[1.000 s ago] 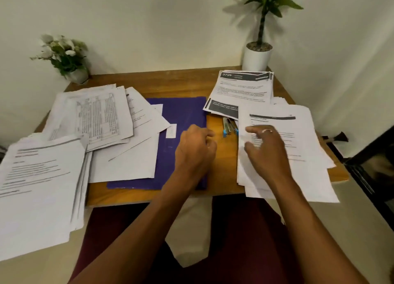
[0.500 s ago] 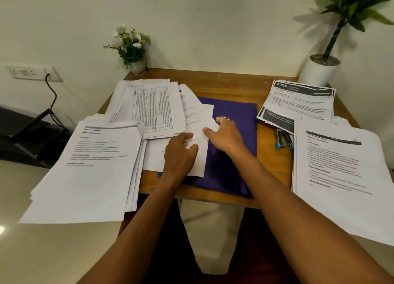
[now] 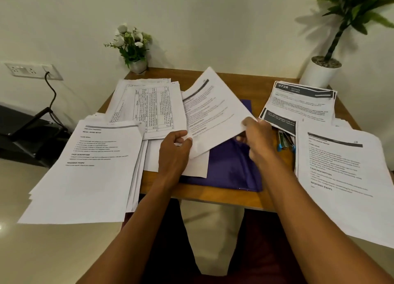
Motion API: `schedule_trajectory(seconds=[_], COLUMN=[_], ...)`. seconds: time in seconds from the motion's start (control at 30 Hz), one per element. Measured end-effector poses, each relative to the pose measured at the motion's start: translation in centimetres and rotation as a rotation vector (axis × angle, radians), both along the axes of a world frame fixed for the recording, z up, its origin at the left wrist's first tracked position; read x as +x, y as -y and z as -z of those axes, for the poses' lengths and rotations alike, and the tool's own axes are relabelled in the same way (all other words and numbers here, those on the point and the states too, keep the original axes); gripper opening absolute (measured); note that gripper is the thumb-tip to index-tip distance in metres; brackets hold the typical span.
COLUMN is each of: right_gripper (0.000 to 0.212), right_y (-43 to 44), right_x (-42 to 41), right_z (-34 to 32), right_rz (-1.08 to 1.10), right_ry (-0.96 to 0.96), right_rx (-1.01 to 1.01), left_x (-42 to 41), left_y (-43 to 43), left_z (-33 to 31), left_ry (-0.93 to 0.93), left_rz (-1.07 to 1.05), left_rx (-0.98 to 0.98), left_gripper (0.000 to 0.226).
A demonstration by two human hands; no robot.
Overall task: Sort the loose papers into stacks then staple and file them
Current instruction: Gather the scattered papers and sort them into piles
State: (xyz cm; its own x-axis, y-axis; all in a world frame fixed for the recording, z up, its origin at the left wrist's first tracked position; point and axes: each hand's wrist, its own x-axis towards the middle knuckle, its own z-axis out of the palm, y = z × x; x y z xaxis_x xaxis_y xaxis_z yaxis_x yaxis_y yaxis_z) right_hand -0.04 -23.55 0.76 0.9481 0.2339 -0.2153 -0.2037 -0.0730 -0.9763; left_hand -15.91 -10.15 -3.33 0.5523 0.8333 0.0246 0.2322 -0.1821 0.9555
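While both hands hold it up off the desk, the printed sheet point(image 3: 215, 111) hangs tilted between them, its far corner raised toward the wall. The left hand point(image 3: 173, 150) pinches the sheet's near corner between thumb and curled fingers. The right hand point(image 3: 259, 135) grips the sheet's right corner, thumb on top and fingers curled beneath. Directly below the right hand and the lifted sheet lies a purple folder point(image 3: 232, 170), flat on the wooden table point(image 3: 213, 199). Under the left hand, plain white pages point(image 3: 200, 166) overlap the folder's left edge. Beyond the left hand rest pages printed with a ruled grid point(image 3: 149, 104). Out to the left of that hand, a thick left stack point(image 3: 85, 173) of text pages juts over the table's near edge. Just to the right of the right hand sit a few small blue-tipped items point(image 3: 284, 142), too blurred to identify. Beyond them lies a dark-banded stack point(image 3: 300, 104) marked 2726. Farther right of the right hand, a right stack point(image 3: 341, 177) of text pages also overhangs the near edge. Far beyond the left hand stands a small flower pot point(image 3: 134, 49), and far beyond the right hand a potted plant point(image 3: 320, 72). A wall socket point(image 3: 32, 70) with a cable is well off to the left.
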Motion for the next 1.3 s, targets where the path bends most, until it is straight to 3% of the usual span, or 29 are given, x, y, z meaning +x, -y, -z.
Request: schedule_trajectory(seconds=[0.07,0.23,0.33,0.5,0.57,0.73,0.9,1.03,1.13,1.23,1.3], right_gripper=[0.015,0.019,0.024,0.041,0.044,0.04,0.042,0.062,0.077,0.092,0.091], right_y=[2.9,7.6,9.1,10.5,10.9,11.2,13.8,18.5,21.3,22.5,22.6], right_x=[-0.5,-2.1,-2.4,-2.8,-2.1,0.0,0.5,1.0,1.8,2.6,3.0], right_z=[0.3,1.2,1.4,1.5,1.2,0.3,-1.3,-2.1,-1.4,0.6,1.9], right_rz=[0.04,0.111,0.154,-0.037,-0.094,-0.207,-0.107,-0.014,0.03,0.044,0.058], right_ry=[-0.073,-0.163,-0.15,-0.048,-0.031,0.025,0.14,0.256,0.287,0.302,0.315], right_rx=[0.145,0.226,0.218,-0.045,-0.024,0.027,-0.036,-0.249,-0.528,-0.798,-0.855], left_x=[0.3,1.6,2.2,2.7,2.6,2.1,2.3,2.5,2.0,1.8,1.8], left_y=[0.2,1.6,2.6,3.1,3.3,4.0,4.9,4.3,3.3,3.3,3.5], left_z=[0.0,-0.9,-1.1,-1.8,-1.9,-2.6,-3.1,-2.5,-1.3,-0.8,-0.9], left_ry=[-0.005,-0.013,0.013,0.133,0.134,0.048,-0.036,-0.115,-0.365,-0.69,-0.765], left_rz=[-0.004,0.132,0.135,0.167,0.21,0.314,0.457,0.253,0.108,0.115,0.147], left_rx=[-0.048,-0.233,-0.253,-0.384,-0.374,-0.303,-0.162,0.203,0.479,0.526,0.501], left_gripper=[0.033,0.067,0.064,0.047,0.043,0.04,0.028,0.024,0.036,0.06,0.07])
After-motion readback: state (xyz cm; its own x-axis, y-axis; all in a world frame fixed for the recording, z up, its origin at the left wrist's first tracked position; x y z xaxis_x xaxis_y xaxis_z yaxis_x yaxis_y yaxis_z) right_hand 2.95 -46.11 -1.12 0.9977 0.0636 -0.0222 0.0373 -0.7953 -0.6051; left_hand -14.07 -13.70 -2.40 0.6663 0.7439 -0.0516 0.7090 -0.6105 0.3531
